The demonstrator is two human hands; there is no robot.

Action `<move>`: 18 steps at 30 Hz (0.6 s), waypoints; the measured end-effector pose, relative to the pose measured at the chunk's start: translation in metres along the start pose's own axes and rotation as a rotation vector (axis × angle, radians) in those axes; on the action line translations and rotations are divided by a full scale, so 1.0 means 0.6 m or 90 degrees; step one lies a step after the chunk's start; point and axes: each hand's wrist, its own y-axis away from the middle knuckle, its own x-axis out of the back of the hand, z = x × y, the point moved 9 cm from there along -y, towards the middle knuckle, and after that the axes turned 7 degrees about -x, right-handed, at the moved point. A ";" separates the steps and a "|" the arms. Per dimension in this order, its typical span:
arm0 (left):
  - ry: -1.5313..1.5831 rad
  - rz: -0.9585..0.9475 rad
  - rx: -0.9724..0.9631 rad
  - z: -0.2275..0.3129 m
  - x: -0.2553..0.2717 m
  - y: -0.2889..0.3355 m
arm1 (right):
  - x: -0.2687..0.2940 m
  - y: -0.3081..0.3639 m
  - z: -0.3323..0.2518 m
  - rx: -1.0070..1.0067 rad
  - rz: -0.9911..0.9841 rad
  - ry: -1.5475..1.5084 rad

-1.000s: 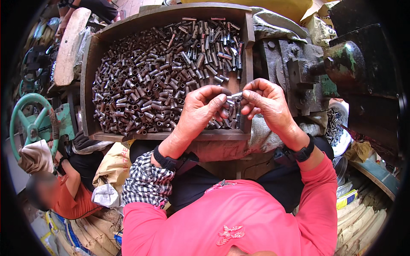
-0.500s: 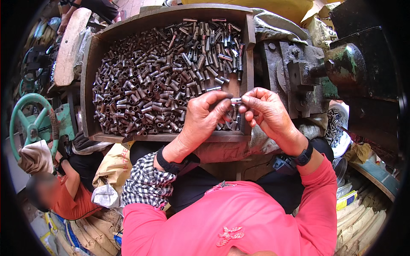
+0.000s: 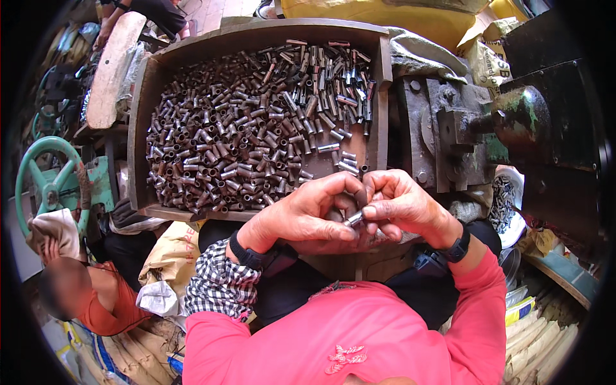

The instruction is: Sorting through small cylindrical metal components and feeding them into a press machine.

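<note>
Near the tray's front right corner, a short shiny metal sleeve (image 3: 353, 219) is pinched between the fingertips of my two hands. My left hand (image 3: 305, 208) has its thumb and fingers closed at the sleeve's left side. Curled in from the other side, my right hand (image 3: 414, 208) holds the sleeve with its thumb and fingertips. My fingers partly cover it. Beyond them is a wooden tray (image 3: 133, 147), heaped with many small dark metal sleeves (image 3: 218, 128). Longer, shinier split tubes (image 3: 343, 80) fill its far right part, and a few loose sleeves lie close to my hands.
A greasy dark machine (image 3: 449, 122) stands right of the tray. Below it, a white basin (image 3: 515, 221) holds small metal parts. At left are a teal handwheel (image 3: 48, 187), a co-worker in orange (image 3: 112, 298) and a tan sack (image 3: 173, 253). Another person's arm (image 3: 110, 25) shows at upper left.
Both hands have come nearer to my body, from over the tray to its front edge, with the sleeve turned between them. The co-worker's hand has moved up onto the cloth at the handwheel.
</note>
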 end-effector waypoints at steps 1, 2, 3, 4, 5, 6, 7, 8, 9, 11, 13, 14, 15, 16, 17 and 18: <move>0.011 0.048 -0.003 0.006 0.007 0.001 | 0.000 -0.003 0.000 0.000 -0.002 0.001; 0.023 0.096 -0.006 0.010 0.016 0.004 | 0.018 -0.005 -0.009 0.044 0.064 0.000; -0.004 0.148 0.025 0.004 0.040 0.004 | 0.034 -0.003 -0.019 0.088 0.130 -0.002; 0.006 0.122 0.031 0.010 0.031 0.003 | 0.036 -0.004 -0.022 0.084 0.137 0.021; 0.016 0.096 0.038 0.016 0.022 0.001 | 0.036 -0.004 -0.026 0.084 0.137 0.023; 0.017 0.064 -0.025 0.013 0.017 -0.003 | 0.021 -0.007 -0.019 0.035 0.071 0.018; 0.057 0.060 -0.005 0.010 0.014 -0.002 | 0.006 -0.007 -0.007 -0.016 0.005 0.011; 0.045 0.050 0.016 0.012 0.010 -0.004 | 0.006 -0.009 -0.008 0.002 0.011 -0.023; 0.035 0.041 0.037 0.013 0.005 -0.005 | -0.002 -0.009 -0.007 0.000 0.011 -0.024; -0.019 -0.025 -0.064 0.021 -0.010 -0.013 | -0.026 -0.003 -0.010 -0.003 0.003 0.055; 0.058 0.040 0.073 0.017 0.008 0.001 | -0.003 -0.014 -0.005 0.014 0.017 -0.025; 0.020 -0.004 0.028 0.013 0.006 -0.003 | -0.005 -0.014 -0.009 0.001 0.031 0.028; -0.018 -0.048 -0.018 0.005 0.007 -0.005 | -0.011 -0.015 -0.013 -0.012 0.044 0.081; -0.188 -0.057 -0.050 0.009 0.013 -0.009 | 0.007 -0.016 -0.011 -0.002 0.065 0.124; -0.327 -0.023 -0.056 0.017 0.026 -0.011 | 0.027 -0.018 -0.009 0.022 0.134 0.126; -0.358 -0.018 -0.058 0.019 0.034 -0.013 | 0.034 -0.019 -0.007 -0.005 0.123 0.122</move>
